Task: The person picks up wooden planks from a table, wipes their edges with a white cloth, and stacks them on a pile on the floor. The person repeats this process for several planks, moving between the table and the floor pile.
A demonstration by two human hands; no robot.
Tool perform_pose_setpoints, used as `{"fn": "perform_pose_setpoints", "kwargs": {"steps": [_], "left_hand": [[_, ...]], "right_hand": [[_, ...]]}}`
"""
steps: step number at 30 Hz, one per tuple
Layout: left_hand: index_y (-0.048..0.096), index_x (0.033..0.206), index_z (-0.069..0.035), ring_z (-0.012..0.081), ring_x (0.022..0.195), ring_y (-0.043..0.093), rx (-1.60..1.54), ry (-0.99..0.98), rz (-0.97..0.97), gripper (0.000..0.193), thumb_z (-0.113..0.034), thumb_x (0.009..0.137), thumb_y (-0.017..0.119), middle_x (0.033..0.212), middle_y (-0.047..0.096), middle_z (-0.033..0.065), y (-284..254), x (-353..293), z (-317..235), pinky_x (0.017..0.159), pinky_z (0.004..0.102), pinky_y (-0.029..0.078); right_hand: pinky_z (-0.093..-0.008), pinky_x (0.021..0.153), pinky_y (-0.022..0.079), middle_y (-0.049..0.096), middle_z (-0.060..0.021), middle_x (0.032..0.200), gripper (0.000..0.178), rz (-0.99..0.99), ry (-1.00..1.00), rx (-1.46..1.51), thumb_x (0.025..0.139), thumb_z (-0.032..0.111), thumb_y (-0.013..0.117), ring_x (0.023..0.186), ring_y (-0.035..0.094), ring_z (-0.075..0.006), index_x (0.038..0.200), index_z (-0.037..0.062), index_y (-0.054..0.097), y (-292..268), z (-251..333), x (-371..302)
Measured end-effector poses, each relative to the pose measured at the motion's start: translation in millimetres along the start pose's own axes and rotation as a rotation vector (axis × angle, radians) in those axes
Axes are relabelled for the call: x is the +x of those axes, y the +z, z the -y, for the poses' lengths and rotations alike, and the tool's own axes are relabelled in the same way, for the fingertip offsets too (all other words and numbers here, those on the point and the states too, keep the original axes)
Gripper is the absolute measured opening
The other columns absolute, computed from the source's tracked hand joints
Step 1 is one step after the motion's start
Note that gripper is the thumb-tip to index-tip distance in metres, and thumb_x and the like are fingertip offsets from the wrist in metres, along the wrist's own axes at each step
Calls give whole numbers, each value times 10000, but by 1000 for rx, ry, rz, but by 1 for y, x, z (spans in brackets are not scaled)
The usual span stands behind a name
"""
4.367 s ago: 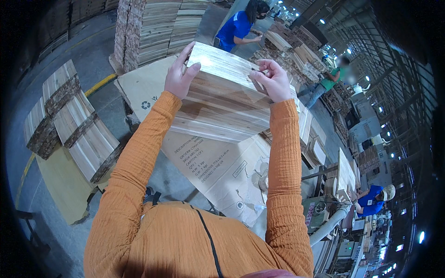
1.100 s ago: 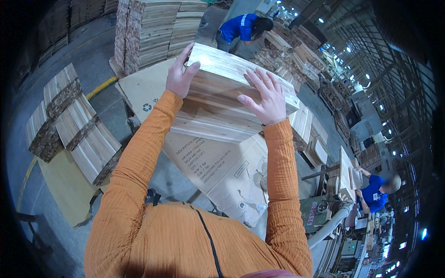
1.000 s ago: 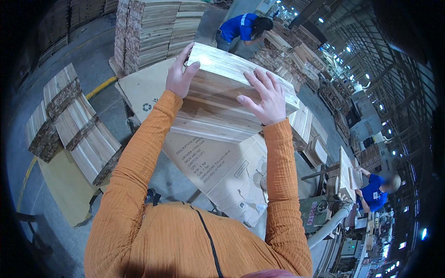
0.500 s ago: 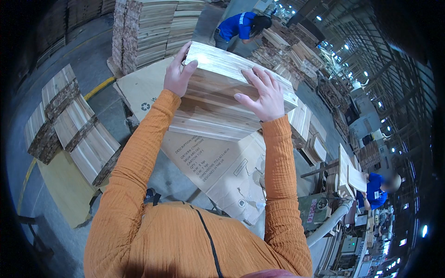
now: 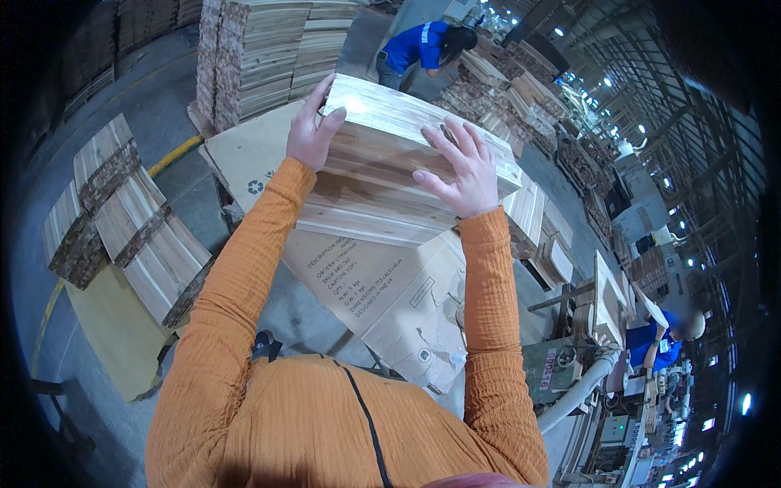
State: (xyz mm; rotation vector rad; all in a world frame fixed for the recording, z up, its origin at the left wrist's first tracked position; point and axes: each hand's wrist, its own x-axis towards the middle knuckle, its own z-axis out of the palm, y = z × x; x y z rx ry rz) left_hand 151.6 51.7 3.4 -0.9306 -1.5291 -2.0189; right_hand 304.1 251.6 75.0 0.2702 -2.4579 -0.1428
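A stack of pale wooden boards (image 5: 382, 154) stands in front of me on a flattened cardboard sheet (image 5: 358, 285). Its bright upper face slopes down toward the right. My left hand (image 5: 311, 130) grips the stack's left end, with the thumb bent over the near corner and the fingers along the end. On the near right part of the stack rests my right hand (image 5: 470, 171), its fingers spread over the upper edge and its thumb lower on the side. The undersides of both hands are hidden.
Tall board piles (image 5: 268, 57) rise behind. More stacked boards (image 5: 134, 220) lie at left on a brown sheet (image 5: 114, 325). At right are further boards (image 5: 529, 207) and a machine with a grey hose (image 5: 582, 390). Two co-workers in blue (image 5: 415, 49) work behind and at right.
My hands stay on the stack, with only a slight shift of the right fingers. At right, the co-worker has raised and tilted a pale board.
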Motion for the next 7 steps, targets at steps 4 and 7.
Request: {"fn": "perform_pose_setpoints", "kwargs": {"steps": [4, 7], "left_hand": [[405, 1313, -20, 234, 1133, 489, -12, -11, 7, 630, -366, 801, 531, 1220, 514, 170, -1, 0, 2, 964, 308, 347], [402, 1318, -34, 236, 1136, 488, 5, -22, 6, 628, -367, 802, 530, 1225, 509, 172, 0, -1, 0, 967, 311, 345]], "right_hand": [[-466, 1020, 242, 426, -99, 1333, 610, 12, 12, -1, 710, 546, 598, 1246, 331, -329, 1230, 233, 541, 0, 1, 0], [-470, 1021, 240, 421, -100, 1340, 618, 4, 17, 3, 705, 547, 603, 1252, 324, -332, 1236, 237, 535, 1, 1, -1]]}}
